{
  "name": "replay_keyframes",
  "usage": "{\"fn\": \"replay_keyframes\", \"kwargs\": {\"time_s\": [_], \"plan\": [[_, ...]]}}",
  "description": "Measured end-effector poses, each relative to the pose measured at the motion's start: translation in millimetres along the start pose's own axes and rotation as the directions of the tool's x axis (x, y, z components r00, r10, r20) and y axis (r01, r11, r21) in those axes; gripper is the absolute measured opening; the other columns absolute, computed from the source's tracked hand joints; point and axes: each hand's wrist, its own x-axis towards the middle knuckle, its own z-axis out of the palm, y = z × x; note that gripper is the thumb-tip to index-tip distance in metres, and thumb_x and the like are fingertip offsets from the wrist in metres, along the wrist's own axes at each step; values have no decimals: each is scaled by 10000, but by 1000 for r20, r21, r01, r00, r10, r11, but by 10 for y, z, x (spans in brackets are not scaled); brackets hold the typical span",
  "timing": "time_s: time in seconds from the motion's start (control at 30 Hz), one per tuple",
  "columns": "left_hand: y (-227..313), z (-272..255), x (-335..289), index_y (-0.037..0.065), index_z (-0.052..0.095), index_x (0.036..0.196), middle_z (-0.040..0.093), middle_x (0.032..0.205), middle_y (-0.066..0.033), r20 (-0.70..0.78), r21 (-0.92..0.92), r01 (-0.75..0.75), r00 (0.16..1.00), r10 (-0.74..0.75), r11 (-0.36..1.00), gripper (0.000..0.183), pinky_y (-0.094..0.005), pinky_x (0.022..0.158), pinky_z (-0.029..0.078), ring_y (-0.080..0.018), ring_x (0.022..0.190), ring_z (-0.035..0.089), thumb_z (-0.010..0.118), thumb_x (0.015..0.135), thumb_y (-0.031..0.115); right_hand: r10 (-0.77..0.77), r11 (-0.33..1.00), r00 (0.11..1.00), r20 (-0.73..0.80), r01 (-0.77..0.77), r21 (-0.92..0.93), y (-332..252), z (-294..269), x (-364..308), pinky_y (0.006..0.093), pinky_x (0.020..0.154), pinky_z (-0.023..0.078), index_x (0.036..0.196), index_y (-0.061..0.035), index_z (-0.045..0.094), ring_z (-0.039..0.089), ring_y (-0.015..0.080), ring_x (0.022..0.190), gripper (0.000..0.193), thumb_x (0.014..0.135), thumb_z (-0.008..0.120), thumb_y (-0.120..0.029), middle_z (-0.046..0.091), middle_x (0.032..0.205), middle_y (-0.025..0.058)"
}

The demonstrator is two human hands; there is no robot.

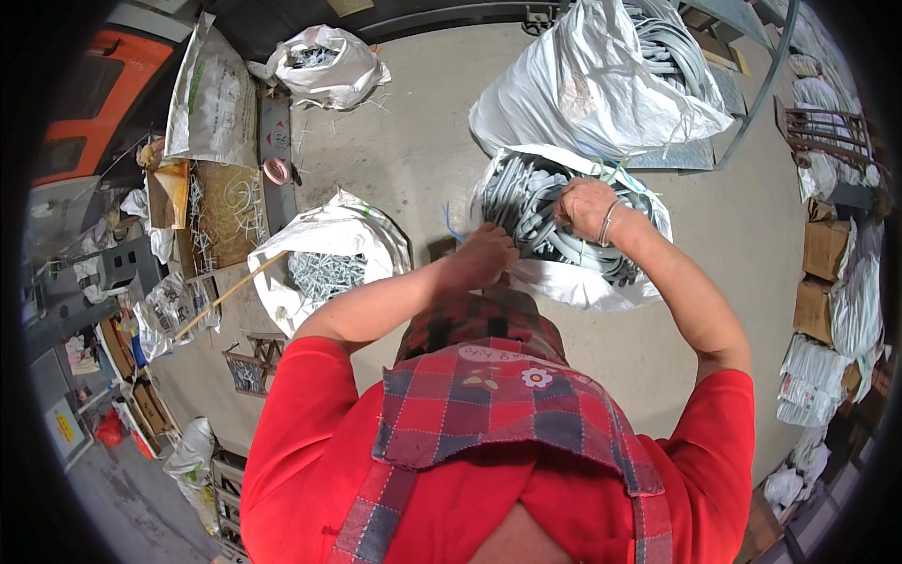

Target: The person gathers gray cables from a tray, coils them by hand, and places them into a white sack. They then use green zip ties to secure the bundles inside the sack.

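Observation:
In front of me stands a white woven sack [545, 273], its mouth rolled down around a heap of grey curved strips [528, 193] that look like plastic. My right hand [584, 209] is over the heap, its fingers curled down among the strips. A bracelet circles that wrist. At the sack's near left rim is my left hand [486, 256], closed, its fingertips close to the strips. What either hand grips is hidden by the fingers. Blue strands [453, 226] stick out just left of the sack.
Left of me, another white sack [277, 305] holds small grey pieces, with a wooden stick [230, 293] leaning on it. A large full sack [573, 89] stands beyond the heap. Farther off are a smaller sack [352, 75], a wooden box [225, 211] and cardboard boxes [822, 249].

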Motion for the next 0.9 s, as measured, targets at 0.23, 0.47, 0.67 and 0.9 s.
{"fn": "replay_keyframes", "kwargs": {"time_s": [0.23, 0.47, 0.67, 0.9], "plan": [[-103, 181, -69, 83, 547, 733, 526, 767, -66, -229, -130, -115, 970, 83, 985, 104, -362, 783, 375, -254, 829, 497, 568, 638, 45, 161, 984, 987, 3, -160, -74, 168, -220, -39, 394, 707, 477, 716, -119, 674, 585, 311, 790, 64, 684, 619, -126, 622, 744, 125], [-165, 293, 11, 85, 512, 681, 493, 732, -79, -332, -146, -260, 922, 200, 954, 105, -384, 734, 369, -278, 788, 473, 534, 605, 15, 158, 983, 959, 235, -176, 56, -118, 147, 191, 402, 635, 475, 676, -105, 660, 598, 312, 744, 56, 655, 613, -129, 641, 769, 122], [-186, 364, 23, 78, 502, 672, 485, 711, -91, -511, -183, -181, 857, 64, 966, 89, -397, 698, 366, -303, 752, 469, 558, 630, 23, 49, 995, 978, 202, -66, 77, -426, 636, 156, 399, 630, 456, 574, -91, 582, 572, 318, 717, 56, 629, 576, -97, 597, 661, 112], [289, 746, -302, 51, 522, 660, 492, 609, -68, -82, -621, 222, 935, -344, 752, 225, -348, 594, 394, -218, 603, 498, 589, 801, 213, 11, 1000, 979, 205, -17, 26, -442, 549, 19, 349, 789, 405, 624, -111, 625, 542, 243, 870, 74, 659, 561, -118, 621, 721, 68]]}}
